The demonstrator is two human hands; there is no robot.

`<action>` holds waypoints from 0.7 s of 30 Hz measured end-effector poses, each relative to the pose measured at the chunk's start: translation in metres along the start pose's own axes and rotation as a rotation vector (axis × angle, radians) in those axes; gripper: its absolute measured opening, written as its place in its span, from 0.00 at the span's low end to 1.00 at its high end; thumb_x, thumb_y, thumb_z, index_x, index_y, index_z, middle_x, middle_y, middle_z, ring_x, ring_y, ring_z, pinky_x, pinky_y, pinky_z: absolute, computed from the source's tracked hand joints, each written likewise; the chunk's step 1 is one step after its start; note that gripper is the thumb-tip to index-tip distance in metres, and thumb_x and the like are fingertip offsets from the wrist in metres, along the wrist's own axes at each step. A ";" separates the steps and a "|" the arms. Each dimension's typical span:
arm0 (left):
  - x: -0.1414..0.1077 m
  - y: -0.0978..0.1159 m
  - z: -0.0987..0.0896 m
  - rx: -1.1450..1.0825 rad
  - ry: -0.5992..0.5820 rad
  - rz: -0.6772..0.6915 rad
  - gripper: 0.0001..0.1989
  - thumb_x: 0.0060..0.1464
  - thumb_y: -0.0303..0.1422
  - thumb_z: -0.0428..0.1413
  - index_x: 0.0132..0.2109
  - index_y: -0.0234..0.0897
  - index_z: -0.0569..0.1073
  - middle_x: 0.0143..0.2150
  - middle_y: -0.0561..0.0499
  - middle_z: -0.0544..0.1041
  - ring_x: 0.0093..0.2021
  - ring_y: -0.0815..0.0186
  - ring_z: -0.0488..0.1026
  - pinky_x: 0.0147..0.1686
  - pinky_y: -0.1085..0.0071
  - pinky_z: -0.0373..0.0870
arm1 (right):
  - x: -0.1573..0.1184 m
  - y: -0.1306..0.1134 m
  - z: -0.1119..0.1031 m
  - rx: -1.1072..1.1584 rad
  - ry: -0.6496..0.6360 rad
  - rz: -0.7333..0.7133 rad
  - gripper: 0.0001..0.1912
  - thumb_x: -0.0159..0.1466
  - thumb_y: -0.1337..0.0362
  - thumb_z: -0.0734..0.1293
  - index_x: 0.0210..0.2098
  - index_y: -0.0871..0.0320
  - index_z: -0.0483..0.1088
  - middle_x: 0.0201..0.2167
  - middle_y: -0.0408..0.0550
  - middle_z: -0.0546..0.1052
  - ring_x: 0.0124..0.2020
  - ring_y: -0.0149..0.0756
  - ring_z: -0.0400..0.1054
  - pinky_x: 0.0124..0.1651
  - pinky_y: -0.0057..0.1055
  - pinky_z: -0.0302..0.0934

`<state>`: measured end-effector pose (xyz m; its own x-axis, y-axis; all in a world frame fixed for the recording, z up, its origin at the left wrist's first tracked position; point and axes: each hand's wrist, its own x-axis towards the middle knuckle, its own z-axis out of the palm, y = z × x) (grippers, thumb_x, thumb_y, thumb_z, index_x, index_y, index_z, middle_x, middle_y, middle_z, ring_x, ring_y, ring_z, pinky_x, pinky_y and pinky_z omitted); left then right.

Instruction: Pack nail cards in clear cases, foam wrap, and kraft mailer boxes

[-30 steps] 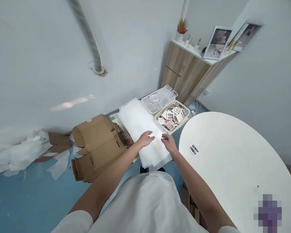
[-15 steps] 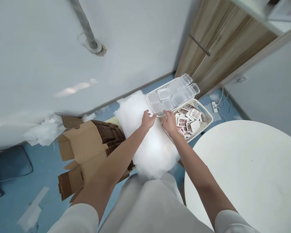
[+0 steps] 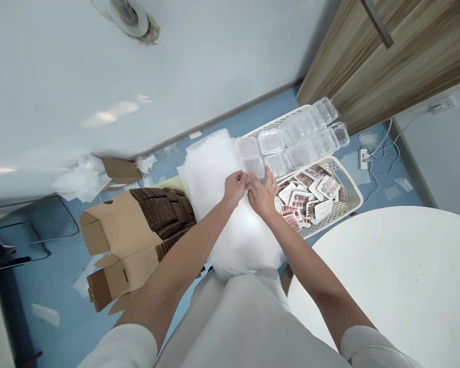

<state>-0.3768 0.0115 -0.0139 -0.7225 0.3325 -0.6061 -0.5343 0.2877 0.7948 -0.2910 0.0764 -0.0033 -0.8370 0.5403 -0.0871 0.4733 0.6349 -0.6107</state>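
My left hand is above a stack of white foam-like sheets, thumb and fingers pinched together. Whatever may be between those fingertips is too small to make out. Close beside it, my right hand has its fingers apart and reaches to the near end of a row of clear plastic boxes. Those boxes lie in rows in a white perforated basket. Whether the right fingertips touch a box, I cannot tell. Right of that hand, a second white basket holds many small printed packs.
Flattened brown cardboard boxes are stacked to the left. A round white table stands at the right. Beyond the baskets are a wooden cabinet and a power strip with cables. A dark-framed chair is at far left.
The view has shifted, so the baskets appear larger and farther right. My right hand's fingers have spread and stretched forward; my left hand's fingers have drawn together into a pinch.
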 end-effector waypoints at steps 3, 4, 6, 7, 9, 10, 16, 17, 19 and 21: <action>0.001 -0.002 -0.003 0.014 -0.026 0.024 0.11 0.50 0.40 0.53 0.33 0.35 0.71 0.32 0.51 0.71 0.31 0.69 0.71 0.36 0.69 0.70 | 0.003 0.001 0.000 0.008 -0.003 0.012 0.26 0.54 0.67 0.60 0.53 0.47 0.58 0.63 0.47 0.42 0.60 0.54 0.39 0.54 0.53 0.40; 0.002 -0.002 -0.004 0.020 -0.034 0.030 0.11 0.49 0.40 0.53 0.32 0.35 0.71 0.31 0.52 0.71 0.31 0.70 0.71 0.35 0.69 0.70 | 0.004 0.000 0.000 0.006 0.003 0.020 0.25 0.55 0.66 0.60 0.53 0.47 0.59 0.62 0.48 0.43 0.60 0.53 0.40 0.54 0.53 0.40; 0.003 -0.003 -0.005 0.034 -0.048 0.036 0.11 0.50 0.39 0.53 0.31 0.35 0.71 0.30 0.52 0.71 0.30 0.70 0.71 0.35 0.70 0.70 | 0.004 -0.001 0.000 0.004 0.021 0.035 0.24 0.55 0.65 0.60 0.52 0.49 0.60 0.62 0.49 0.45 0.60 0.51 0.41 0.54 0.51 0.41; 0.002 -0.004 -0.006 0.042 -0.052 0.042 0.10 0.50 0.38 0.53 0.31 0.35 0.72 0.31 0.52 0.71 0.30 0.70 0.71 0.34 0.70 0.70 | 0.004 -0.002 0.000 0.006 0.033 0.042 0.23 0.55 0.65 0.61 0.51 0.49 0.61 0.61 0.50 0.47 0.59 0.50 0.42 0.54 0.50 0.41; -0.001 -0.004 -0.006 0.058 -0.044 0.064 0.09 0.50 0.36 0.52 0.33 0.35 0.72 0.33 0.51 0.72 0.31 0.70 0.70 0.33 0.71 0.69 | 0.000 -0.004 -0.001 0.020 0.054 0.058 0.21 0.55 0.63 0.61 0.50 0.51 0.62 0.59 0.51 0.50 0.59 0.49 0.43 0.55 0.50 0.41; -0.004 -0.004 -0.007 0.061 -0.038 0.079 0.09 0.50 0.36 0.52 0.35 0.36 0.72 0.34 0.51 0.72 0.32 0.70 0.70 0.33 0.72 0.69 | -0.003 -0.005 -0.002 0.038 0.062 0.069 0.21 0.55 0.63 0.61 0.49 0.51 0.63 0.58 0.51 0.52 0.59 0.49 0.44 0.55 0.50 0.41; -0.043 0.001 -0.019 0.015 -0.087 0.168 0.13 0.49 0.33 0.53 0.44 0.39 0.70 0.37 0.52 0.70 0.33 0.72 0.68 0.33 0.74 0.69 | -0.037 -0.015 -0.016 0.267 0.202 0.079 0.20 0.56 0.62 0.60 0.49 0.55 0.61 0.50 0.52 0.62 0.53 0.42 0.55 0.54 0.44 0.49; -0.052 0.003 -0.023 0.009 -0.118 0.191 0.14 0.49 0.33 0.53 0.45 0.39 0.70 0.36 0.52 0.69 0.33 0.73 0.68 0.34 0.74 0.68 | -0.045 -0.017 -0.020 0.326 0.236 0.080 0.20 0.56 0.62 0.60 0.49 0.55 0.61 0.48 0.52 0.64 0.50 0.41 0.58 0.52 0.42 0.52; -0.073 0.006 -0.034 0.007 -0.177 0.248 0.18 0.48 0.33 0.54 0.48 0.39 0.68 0.34 0.52 0.70 0.32 0.73 0.68 0.35 0.72 0.68 | -0.064 -0.022 -0.029 0.459 0.294 0.118 0.21 0.56 0.60 0.61 0.49 0.56 0.59 0.45 0.52 0.67 0.45 0.38 0.62 0.49 0.40 0.57; -0.094 0.007 -0.047 0.020 -0.235 0.312 0.24 0.46 0.32 0.56 0.52 0.37 0.64 0.34 0.52 0.71 0.32 0.72 0.68 0.37 0.71 0.67 | -0.086 -0.028 -0.042 0.593 0.340 0.181 0.24 0.55 0.58 0.63 0.50 0.55 0.58 0.44 0.51 0.67 0.42 0.37 0.64 0.45 0.38 0.59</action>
<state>-0.3329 -0.0607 0.0501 -0.7280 0.6025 -0.3272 -0.2943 0.1563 0.9428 -0.2208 0.0358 0.0541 -0.5814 0.8128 -0.0369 0.2867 0.1623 -0.9442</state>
